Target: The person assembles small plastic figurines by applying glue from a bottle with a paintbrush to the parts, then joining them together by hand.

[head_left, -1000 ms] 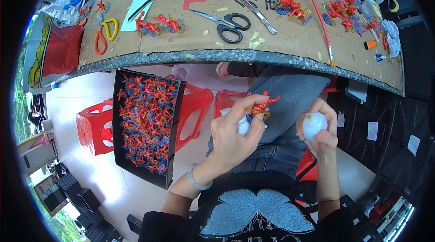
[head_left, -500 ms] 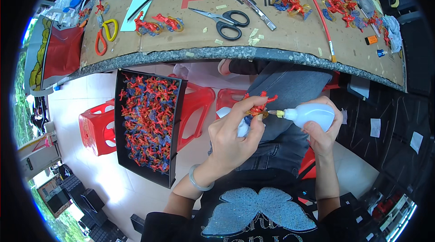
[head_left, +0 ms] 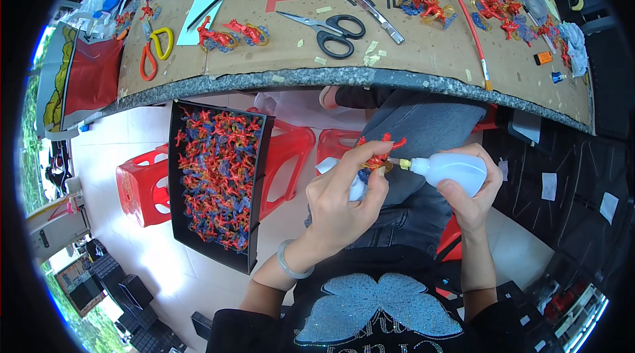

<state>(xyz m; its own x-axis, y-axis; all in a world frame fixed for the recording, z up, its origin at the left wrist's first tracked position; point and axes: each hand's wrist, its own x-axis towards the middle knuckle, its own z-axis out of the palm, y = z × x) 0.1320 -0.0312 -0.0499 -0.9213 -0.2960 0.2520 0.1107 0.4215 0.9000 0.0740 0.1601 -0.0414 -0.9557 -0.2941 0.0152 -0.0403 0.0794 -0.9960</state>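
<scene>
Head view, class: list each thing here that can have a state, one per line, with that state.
squeeze bottle: on its side, nozzle at the figure
red figure: pinched in the left hand
right hand: wrapped round the bottle
black tray: full of figures
black scissors: shut, flat on the bench

Two pairs of scissors lie on the far table: one black-handled (head_left: 331, 26) at centre, one with orange and yellow handles (head_left: 153, 49) to the left. Three red plastic stools (head_left: 142, 184) stand below, and one black tray (head_left: 215, 181) holds countless small red-and-blue figures. One white squeeze bottle (head_left: 453, 171) is near.
</scene>
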